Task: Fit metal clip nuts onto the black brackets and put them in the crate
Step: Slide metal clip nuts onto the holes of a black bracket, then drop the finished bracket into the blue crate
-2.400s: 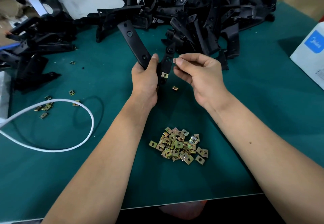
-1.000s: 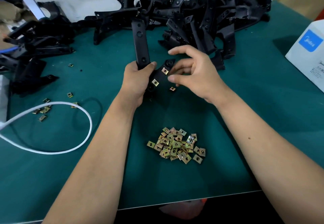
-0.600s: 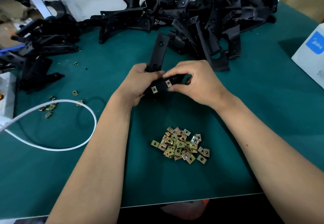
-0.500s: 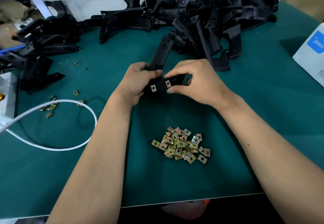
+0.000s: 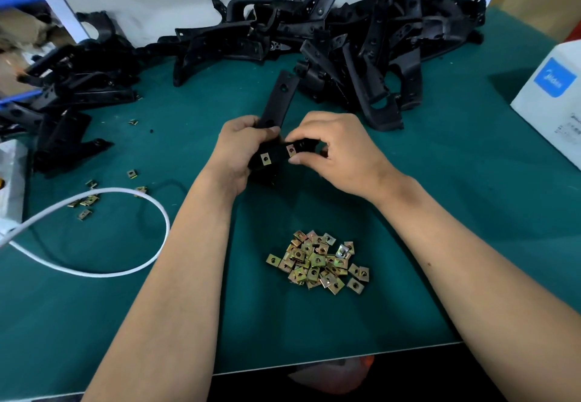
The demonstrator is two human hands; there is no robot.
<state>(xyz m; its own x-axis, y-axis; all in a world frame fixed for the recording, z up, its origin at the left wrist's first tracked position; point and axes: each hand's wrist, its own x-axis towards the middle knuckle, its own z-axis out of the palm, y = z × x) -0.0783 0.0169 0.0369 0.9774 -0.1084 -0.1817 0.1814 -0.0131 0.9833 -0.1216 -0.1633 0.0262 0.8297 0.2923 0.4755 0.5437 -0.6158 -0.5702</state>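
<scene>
My left hand point(image 5: 240, 150) grips a black bracket point(image 5: 280, 100) above the green table; its long arm points up and away. Two brass clip nuts sit on its near arm: one point(image 5: 266, 159) by my left palm, another point(image 5: 291, 150) further right. My right hand point(image 5: 338, 150) pinches the bracket arm at that second clip nut with thumb and forefinger. A heap of loose clip nuts point(image 5: 319, 260) lies nearer me. No crate is in view.
A big pile of black brackets point(image 5: 361, 37) fills the back of the table, with more brackets point(image 5: 69, 93) at the left. A white cable point(image 5: 132, 263) loops at the left among several stray clip nuts point(image 5: 85, 202). A white box point(image 5: 553, 100) stands at the right.
My left hand swung the bracket so its long arm went from leaning left to leaning right. My right hand set a second clip nut on the near arm and now pinches there.
</scene>
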